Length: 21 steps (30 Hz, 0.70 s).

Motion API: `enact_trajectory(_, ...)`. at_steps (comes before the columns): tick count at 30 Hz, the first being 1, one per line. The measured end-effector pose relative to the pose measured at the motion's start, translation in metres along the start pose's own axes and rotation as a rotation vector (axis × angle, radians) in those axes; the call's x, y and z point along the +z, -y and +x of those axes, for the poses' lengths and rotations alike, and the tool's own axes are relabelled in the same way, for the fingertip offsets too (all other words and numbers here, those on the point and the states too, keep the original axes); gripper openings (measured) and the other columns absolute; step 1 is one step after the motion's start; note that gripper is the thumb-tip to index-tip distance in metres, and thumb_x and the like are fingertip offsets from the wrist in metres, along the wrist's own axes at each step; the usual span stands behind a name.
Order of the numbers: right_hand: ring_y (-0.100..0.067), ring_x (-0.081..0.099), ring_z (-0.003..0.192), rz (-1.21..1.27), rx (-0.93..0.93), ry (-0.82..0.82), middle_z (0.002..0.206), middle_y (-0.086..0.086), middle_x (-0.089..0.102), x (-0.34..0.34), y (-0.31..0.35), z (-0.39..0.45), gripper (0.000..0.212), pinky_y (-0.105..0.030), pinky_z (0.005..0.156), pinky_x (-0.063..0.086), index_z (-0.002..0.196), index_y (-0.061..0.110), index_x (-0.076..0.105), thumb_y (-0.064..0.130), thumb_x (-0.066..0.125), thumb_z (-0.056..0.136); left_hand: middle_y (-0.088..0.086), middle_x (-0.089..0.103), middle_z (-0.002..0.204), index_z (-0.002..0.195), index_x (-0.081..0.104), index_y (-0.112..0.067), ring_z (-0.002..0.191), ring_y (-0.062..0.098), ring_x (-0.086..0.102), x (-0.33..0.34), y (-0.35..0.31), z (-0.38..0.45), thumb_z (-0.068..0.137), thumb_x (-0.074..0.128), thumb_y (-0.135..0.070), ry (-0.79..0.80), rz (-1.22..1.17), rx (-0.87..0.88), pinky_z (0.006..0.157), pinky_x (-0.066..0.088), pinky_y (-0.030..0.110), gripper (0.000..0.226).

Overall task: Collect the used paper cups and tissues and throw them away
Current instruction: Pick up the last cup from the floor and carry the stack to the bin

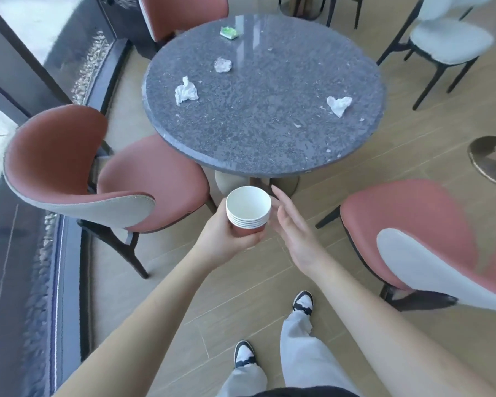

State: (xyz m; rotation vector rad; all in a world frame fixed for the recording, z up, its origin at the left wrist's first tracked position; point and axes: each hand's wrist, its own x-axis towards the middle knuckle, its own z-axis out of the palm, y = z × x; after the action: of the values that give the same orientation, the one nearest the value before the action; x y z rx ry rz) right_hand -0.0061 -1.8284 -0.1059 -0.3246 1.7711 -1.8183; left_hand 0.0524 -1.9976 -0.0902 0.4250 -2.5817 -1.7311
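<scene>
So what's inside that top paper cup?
Nothing shows inside the top cup: just its bare white wall and bottom. The nested cups beneath show only their rims; their insides are covered.

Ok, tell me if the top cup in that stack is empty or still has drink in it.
Empty. The top cup of the stack held upright in the left hand shows a clean white inside, with no liquid.

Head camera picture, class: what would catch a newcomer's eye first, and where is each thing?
First, the stack of paper cups at the centre, gripped by the left hand, with the right hand open beside it. Next, the round grey table beyond, where three crumpled tissues lie: one at the left, one farther back, one at the right. A small green packet lies near the far edge.
</scene>
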Motion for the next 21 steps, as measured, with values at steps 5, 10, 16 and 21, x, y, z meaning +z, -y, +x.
enact_trajectory(5,-0.001,0.040,0.143,0.005,-0.044,-0.145,0.151,0.021,0.047,-0.051,0.026,-0.057,0.062,-0.044,0.120,0.029,0.143,0.053,0.042,0.076,0.052,0.087,-0.016,0.066,0.124,0.138,0.049,-0.029,0.116,0.002,0.062,0.047,-0.051,-0.006,0.073,0.089,-0.029,0.196,0.091,0.135,0.100,0.051,0.033,0.077)
enact_trajectory(10,-0.009,0.041,0.143,0.034,-0.107,-0.354,0.153,0.015,0.046,-0.125,0.039,-0.121,0.070,-0.049,0.120,0.030,0.148,0.042,0.041,0.077,0.049,0.088,-0.013,0.066,0.127,0.140,0.048,-0.026,0.119,0.003,0.061,0.121,-0.113,-0.003,0.074,0.090,-0.027,0.348,0.129,0.261,0.103,0.050,0.033,0.079)
enact_trajectory(16,-0.007,0.047,0.139,0.076,-0.122,-0.523,0.150,0.018,0.049,-0.230,0.041,-0.215,0.058,-0.043,0.117,0.034,0.141,0.050,0.046,0.075,0.049,0.089,-0.014,0.068,0.124,0.136,0.051,-0.026,0.116,0.003,0.063,0.251,-0.181,-0.017,0.071,0.092,-0.030,0.547,0.127,0.333,0.101,0.052,0.036,0.077)
enact_trajectory(21,-0.001,0.038,0.143,0.043,-0.108,-0.662,0.147,0.027,0.048,-0.325,0.038,-0.297,0.054,-0.048,0.122,0.024,0.140,0.056,0.045,0.077,0.046,0.090,-0.014,0.067,0.129,0.141,0.047,-0.028,0.122,0.007,0.062,0.347,-0.223,-0.036,0.060,0.087,-0.051,0.702,0.104,0.333,0.106,0.050,0.042,0.093)
